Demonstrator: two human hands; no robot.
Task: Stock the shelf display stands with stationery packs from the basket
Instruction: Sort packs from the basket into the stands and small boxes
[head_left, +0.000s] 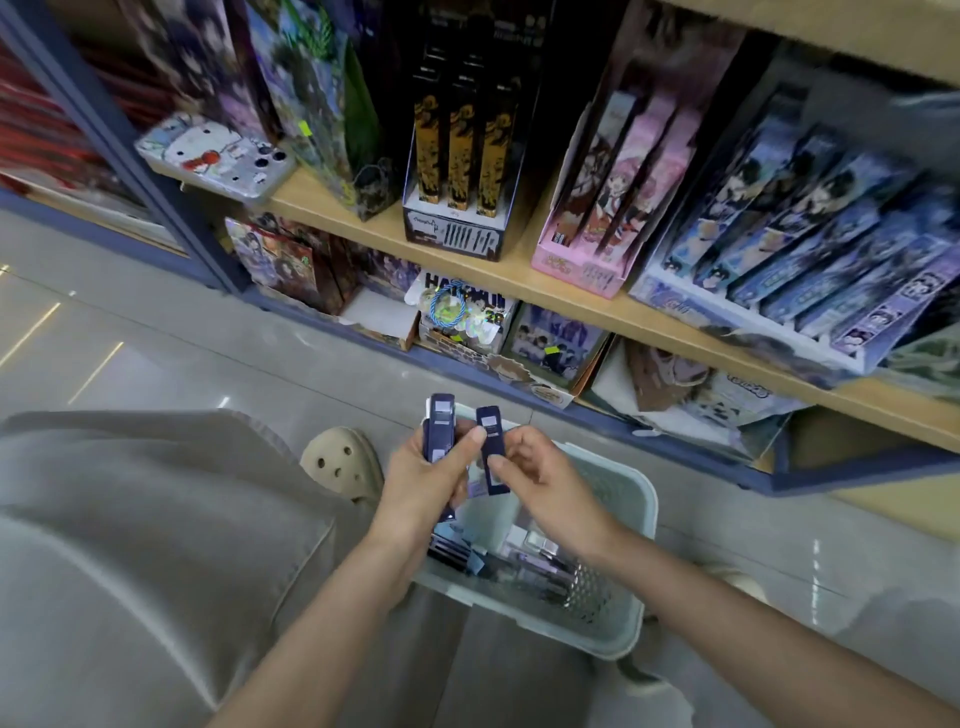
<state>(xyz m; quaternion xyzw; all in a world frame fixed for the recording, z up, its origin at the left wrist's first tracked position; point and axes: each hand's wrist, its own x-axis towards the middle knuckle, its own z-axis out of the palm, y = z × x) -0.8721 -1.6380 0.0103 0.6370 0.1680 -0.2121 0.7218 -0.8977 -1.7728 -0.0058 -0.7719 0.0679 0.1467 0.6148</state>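
The left hand (421, 473) has its grip closed round a small bundle of slim dark blue card stationery packs (440, 431), held upright. Just beside it, the right hand (540, 478) pinches a single dark blue pack (491, 452) between thumb and fingertips. Every pack carries pale label patches, the print too small to read. Directly beneath both grips sits the pale green perforated plastic basket (623, 623) on the grey tiled floor (208, 353), with loose packs (498, 561) lying inside. Left of the left grip shows a beige holed clog (343, 467).

Beyond the grips, on the lowest shelf, a white printed box (467, 322) shows bold letters starting "HA"; a blue cord ring (448, 306) covers part of the rest. Higher, the wooden shelf board (519, 280) carries a black display stand of gold-patterned packs (457, 171), a pink display stand (597, 223) and, far right of the right grip, a blue display stand (779, 270). Their printing is too blurred to read.
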